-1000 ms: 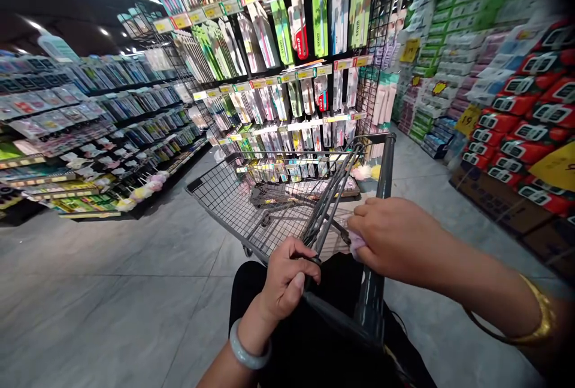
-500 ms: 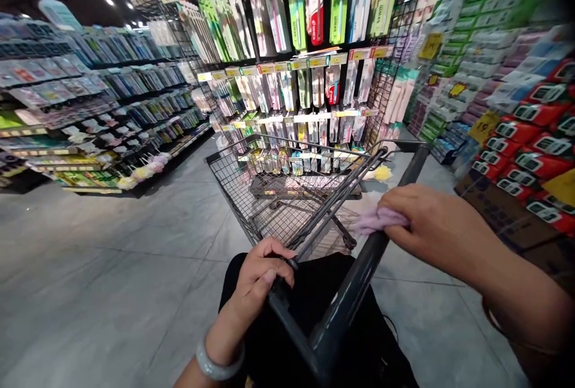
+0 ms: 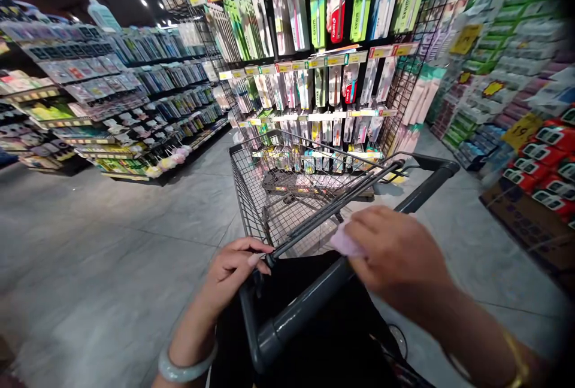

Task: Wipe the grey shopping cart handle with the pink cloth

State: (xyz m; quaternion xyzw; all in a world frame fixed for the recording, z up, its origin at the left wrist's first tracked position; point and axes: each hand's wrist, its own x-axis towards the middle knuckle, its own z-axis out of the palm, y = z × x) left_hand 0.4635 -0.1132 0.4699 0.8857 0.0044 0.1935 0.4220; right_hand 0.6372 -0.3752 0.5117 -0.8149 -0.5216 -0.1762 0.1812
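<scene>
A dark grey wire shopping cart (image 3: 248,196) stands in front of me. My left hand (image 3: 233,268) is closed on the near left corner of its frame, thumb and fingers at the end of the rim bar. Farther right, my right hand (image 3: 390,244) holds a bunched light purple cloth (image 3: 345,242) against the cart's thick handle bar (image 3: 314,295). This hand is slightly blurred, and its palm and part of the cloth are hidden. Through the cart's basket I see only wire mesh and the floor.
A rack of packaged toothbrushes (image 3: 336,17) rises beyond the cart. Shelves of packaged goods (image 3: 166,85) stand at the left. Stacked red and green packs (image 3: 548,148) rest above a cardboard box (image 3: 516,226) at the right. Grey concrete floor (image 3: 135,256) surrounds the cart.
My right hand has slid the cloth along the handle bar, down and left toward me. My left hand keeps its hold on the frame. The shelves have shifted right in view.
</scene>
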